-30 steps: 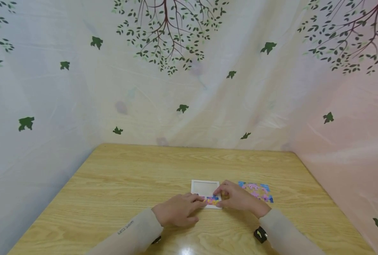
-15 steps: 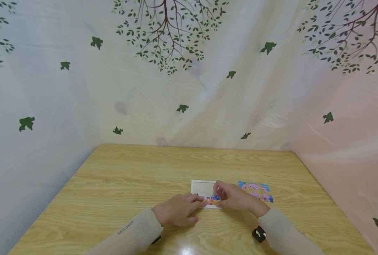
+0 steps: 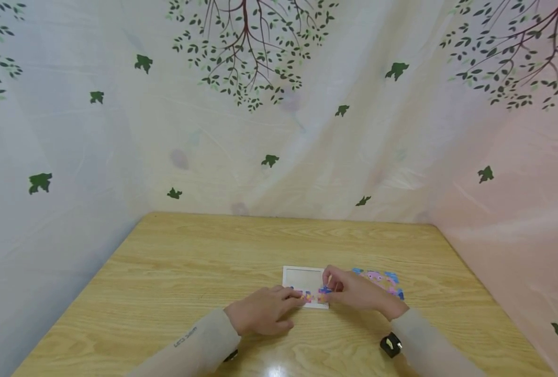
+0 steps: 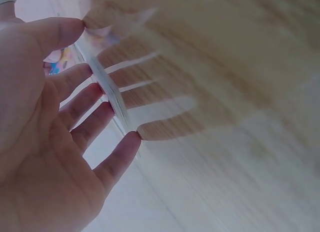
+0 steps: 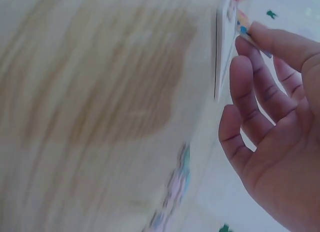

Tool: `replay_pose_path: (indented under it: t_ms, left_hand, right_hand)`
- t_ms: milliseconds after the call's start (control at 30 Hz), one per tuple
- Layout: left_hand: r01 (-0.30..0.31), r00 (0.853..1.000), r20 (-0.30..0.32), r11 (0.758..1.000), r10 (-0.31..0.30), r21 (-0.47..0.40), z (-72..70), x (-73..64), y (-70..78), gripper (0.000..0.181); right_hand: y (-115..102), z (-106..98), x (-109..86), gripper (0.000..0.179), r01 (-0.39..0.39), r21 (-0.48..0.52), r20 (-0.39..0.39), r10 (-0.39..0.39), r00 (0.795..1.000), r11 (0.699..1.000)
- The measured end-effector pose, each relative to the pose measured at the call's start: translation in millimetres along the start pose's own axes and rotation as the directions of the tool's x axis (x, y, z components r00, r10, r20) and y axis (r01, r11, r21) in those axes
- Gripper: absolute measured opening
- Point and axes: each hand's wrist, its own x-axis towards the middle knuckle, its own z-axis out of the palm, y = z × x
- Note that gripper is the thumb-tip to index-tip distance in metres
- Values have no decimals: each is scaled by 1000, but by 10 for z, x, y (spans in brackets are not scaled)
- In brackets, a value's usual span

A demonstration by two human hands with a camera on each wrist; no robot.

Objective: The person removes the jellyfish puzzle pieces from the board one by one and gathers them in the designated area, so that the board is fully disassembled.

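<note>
A white puzzle frame (image 3: 302, 277) lies on the table, with colourful puzzle pieces (image 3: 309, 298) along its near side and bare backing above them. My left hand (image 3: 265, 311) rests over the frame's near left corner, fingers extended; in the left wrist view its fingertips meet the edge of the frame (image 4: 112, 89). At the right side my right hand (image 3: 356, 289) pinches a blue and pink puzzle piece (image 3: 324, 294) between thumb and finger. The right wrist view shows that piece (image 5: 243, 29) tilted above the frame (image 5: 222, 46). The left fingers hide part of the pieces.
Right of the frame, more puzzle pieces (image 3: 392, 277) in pink and blue lie together on the wooden table (image 3: 189, 262), partly behind my right hand. A curtain (image 3: 222, 146) printed with leaves surrounds the table's back and sides.
My right hand first shifts slightly, then moves right with the pinched piece, leaving a gap in the near row. The left hand stays in place.
</note>
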Motion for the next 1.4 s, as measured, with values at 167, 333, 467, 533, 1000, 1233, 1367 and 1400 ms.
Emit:
replay_pose_path:
  t_ms: [167, 333, 467, 533, 1000, 1233, 1367, 1400]
  left_hand:
    - [-4, 1000, -12, 1000, 4, 21, 17, -15, -3, 55]
    - [1, 1000, -5, 1000, 0, 19, 19, -22, -3, 56]
    - [1, 1000, -4, 1000, -1, 8, 13, -29, 1, 57]
    - [-5, 1000, -6, 1000, 5, 4, 13, -29, 0, 57]
    - [12, 1000, 8, 1000, -12, 13, 69, -2, -16, 58]
    - [23, 1000, 20, 1000, -23, -1, 65, -5, -16, 58]
    - [12, 1000, 23, 1000, -12, -3, 27, -24, 3, 58]
    - [11, 1000, 24, 1000, -10, -6, 15, -29, 12, 58]
  right_hand:
    - [136, -147, -158, 21, 25, 11, -9, -25, 1000, 1000]
    - [256, -309, -393, 20, 20, 46, -1, -20, 1000, 999]
    - [358, -426, -613, 18, -12, 75, 6, 12, 1000, 997]
    - [418, -471, -729, 19, -36, 86, -5, 36, 999, 996]
    - [849, -686, -1387, 14, -63, 184, -37, 71, 997, 981]
    - [849, -643, -1370, 16, -160, 151, -49, 169, 984, 976]
    - [821, -617, -1314, 18, -167, 157, -44, 176, 983, 973]
    - [820, -613, -1306, 18, -155, 154, -43, 163, 986, 976]
